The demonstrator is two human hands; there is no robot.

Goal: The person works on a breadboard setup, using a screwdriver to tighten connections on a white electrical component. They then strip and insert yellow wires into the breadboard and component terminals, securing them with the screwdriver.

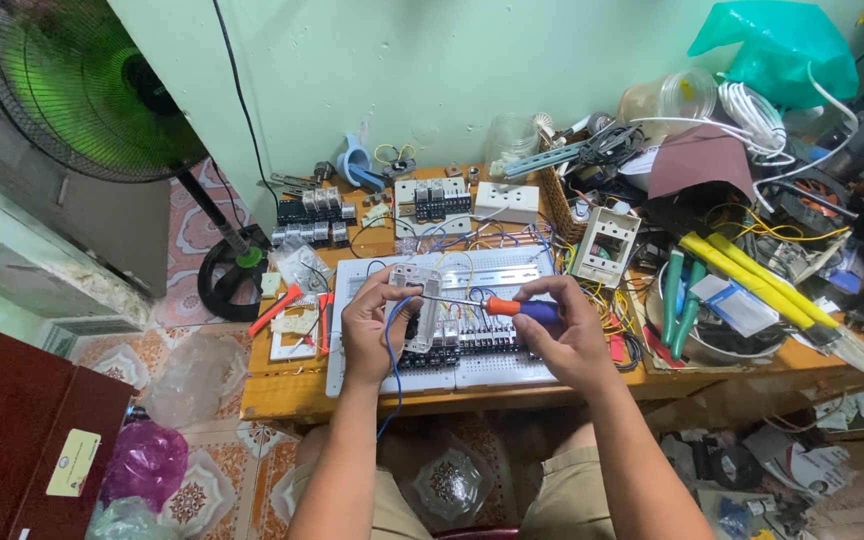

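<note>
Workbench (pixel 282 395) cluttered with wires, pale green wall (pixel 432 70), patterned tile floor (pixel 222 470)

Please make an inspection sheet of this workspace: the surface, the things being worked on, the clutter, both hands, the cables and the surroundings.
Surface: wooden table, crowded, bare only at the front edge.
Job's things: white wiring panel with rows of black relays; small clear module; orange-and-blue screwdriver, tip at the module.
Clutter: yellow-handled cutters, green-handled pliers, wicker basket, white socket box.
Grippers: left hand holds the module and a blue wire; right hand grips the screwdriver.
Cables: white cable coil; loose coloured wires over the panel.
Surroundings: standing fan, green wall, tiled floor with plastic bags.
</note>
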